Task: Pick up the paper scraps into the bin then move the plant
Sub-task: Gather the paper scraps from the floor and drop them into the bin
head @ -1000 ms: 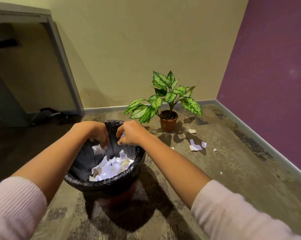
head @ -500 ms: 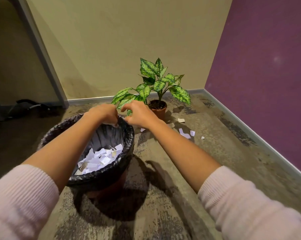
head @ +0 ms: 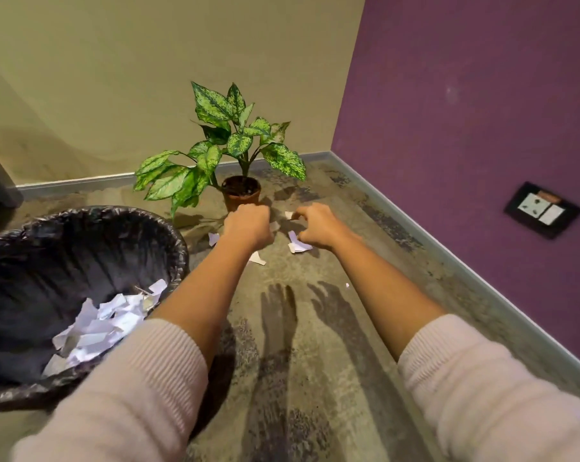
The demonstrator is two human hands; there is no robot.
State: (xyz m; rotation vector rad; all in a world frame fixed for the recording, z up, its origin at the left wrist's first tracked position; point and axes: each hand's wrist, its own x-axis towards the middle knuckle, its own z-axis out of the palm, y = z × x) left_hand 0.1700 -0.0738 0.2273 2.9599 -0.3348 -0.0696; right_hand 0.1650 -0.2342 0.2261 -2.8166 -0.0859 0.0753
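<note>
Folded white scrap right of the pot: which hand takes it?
Right hand. It hangs directly over the folded scrap, fingers curled down. The left hand sits nearer the pot, over other scraps.

Beige wall [head: 115, 78], purple wall [head: 482, 111] with dark, perhaps electrical, socket plate [head: 543, 210]; mottled floor [head: 315, 328]

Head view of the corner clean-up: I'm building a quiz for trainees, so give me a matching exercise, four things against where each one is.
Things:
1. bin
2. plant
3. wall socket
4. loose paper scraps

Places:
A. on the purple wall
B. on the floor under the two hands
C. at the left, lined with a black bag
D. in the corner by the yellowish wall

Pairs: 1-C, 2-D, 3-A, 4-B
</note>
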